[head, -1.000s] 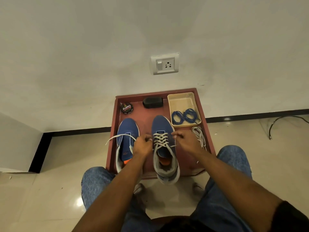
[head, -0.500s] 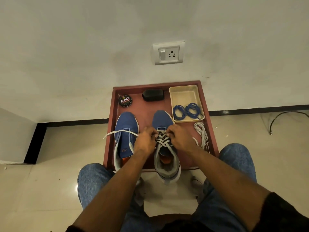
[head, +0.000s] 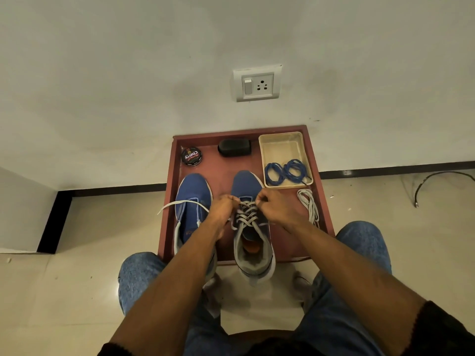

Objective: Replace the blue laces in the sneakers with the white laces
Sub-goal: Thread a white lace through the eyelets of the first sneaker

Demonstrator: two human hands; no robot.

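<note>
Two blue sneakers stand on a red-brown tray (head: 317, 191). The right sneaker (head: 253, 242) has a white lace (head: 246, 215) crossed through its eyelets. My left hand (head: 222, 205) and my right hand (head: 276, 204) meet over the far rows of that lacing, each with fingers curled and pinching the white lace. The left sneaker (head: 191, 199) has a loose white lace (head: 180, 203) running across its top and off the tray's left edge. Two coiled blue laces (head: 285, 172) lie in a beige tub (head: 280, 147). A spare white lace bundle (head: 308, 205) lies at the tray's right side.
A round shoe-polish tin (head: 191, 156) and a black brush (head: 234, 147) sit at the tray's far edge, against the wall. A wall socket (head: 257, 83) is above. A dark cable (head: 442, 179) lies on the floor to the right. My knees in jeans flank the tray's near edge.
Both hands came together from either side of the right sneaker to the far rows of its lacing. The view has tilted slightly, so the tray sits lower in the frame.
</note>
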